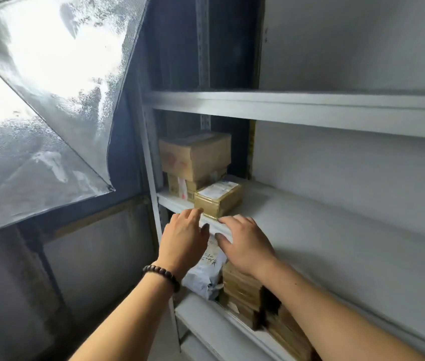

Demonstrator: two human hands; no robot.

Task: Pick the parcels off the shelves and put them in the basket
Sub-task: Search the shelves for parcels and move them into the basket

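Note:
A small brown taped parcel (218,199) with a white label lies at the front of the middle shelf (297,212). Behind it a large cardboard box (194,155) is stacked on a flatter box (182,187). My left hand (184,237), a bead bracelet on its wrist, reaches up with fingers extended, fingertips just left of the small parcel. My right hand (245,242) is spread open at the shelf's front edge, just below the parcel. Neither hand holds anything. On the shelf below lie a grey mailer bag (206,274) and stacked brown parcels (242,293). No basket is in view.
The grey metal rack has an upper shelf (297,105) with nothing visible on it. A bright window with a hanging plastic sheet (49,87) fills the left. A white wall backs the shelves on the right.

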